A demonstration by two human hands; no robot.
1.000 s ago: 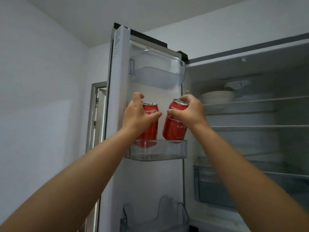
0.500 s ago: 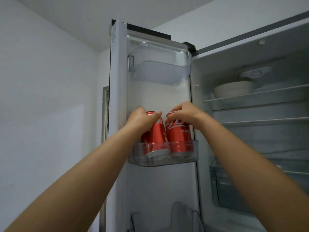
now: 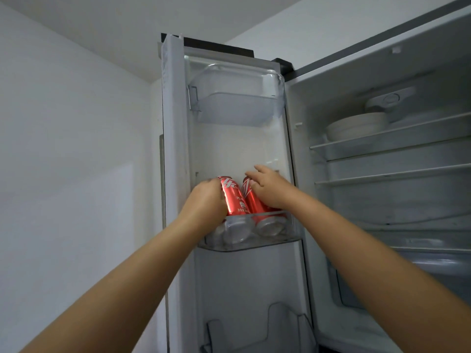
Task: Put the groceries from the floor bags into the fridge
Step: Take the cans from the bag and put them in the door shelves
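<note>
Head: cans between both grips.

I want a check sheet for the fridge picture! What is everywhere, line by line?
Surface: middle door shelf, clear plastic, holds both cans.
Job's things: left red can and right red can stand side by side in the shelf, tilted.
Clutter: white bowls on the top fridge shelf; top door bin and bottom door bin show nothing inside.
Grips: left hand curled round the left can; right hand on the right can, fingers loosening.
Cables: nothing seen.
Surroundings: open fridge door, white wall, ceiling. Floor bags not in view.
</note>
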